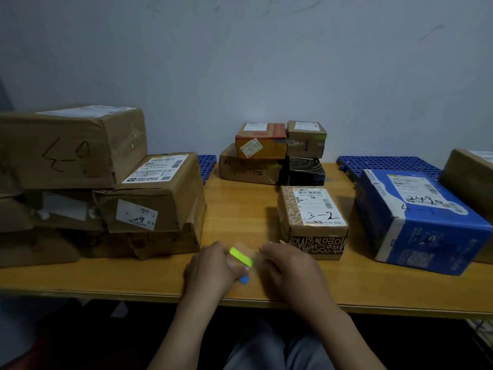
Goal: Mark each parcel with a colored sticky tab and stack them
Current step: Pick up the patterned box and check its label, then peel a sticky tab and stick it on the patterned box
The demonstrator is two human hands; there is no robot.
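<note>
Tabs: I see a neon-yellow sticky strip [241, 256], tilted, with a blue sticky tab [244, 279] just below it.
Nearest parcel: small brown lettered cardboard box [312, 222], upright, inked "3-2".
Back: stack of four small parcels [260, 141], two high.

Neon yellow-green sticky tab [241, 256], blue tab [244, 279], brown letter-patterned parcel [312, 222], blue-and-white parcel [421, 220], honey-yellow table [234, 209]

Both bare forearms reach up over the front edge of the tabletop [120, 279], near its middle, and angle inward so the hands nearly meet. The left hand [210, 263] lies knuckles-up, its fingers curled round a pad of sticky tabs [241, 256]. The right hand [290, 265], back upward and blurred, has its fingertips at the pad; its grip cannot be made out.
</note>
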